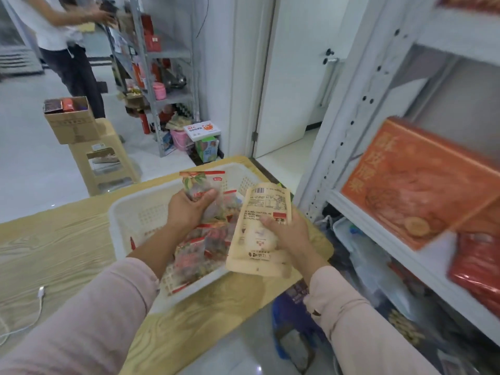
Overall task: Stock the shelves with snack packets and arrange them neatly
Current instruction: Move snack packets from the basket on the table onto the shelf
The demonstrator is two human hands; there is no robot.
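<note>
A white plastic basket sits on a wooden table and holds several red-and-clear snack packets. My left hand grips one clear packet with a red top, lifted above the basket. My right hand holds a beige pouch with its printed back and barcode facing me, over the basket's right edge. To the right stands a white metal shelf bearing a large orange box and a red packet.
A second person stands at the far left by a grey rack of goods. A cardboard box rests on a beige stool. A white door is ahead. A white cable lies on the table. Bags fill the shelf's bottom level.
</note>
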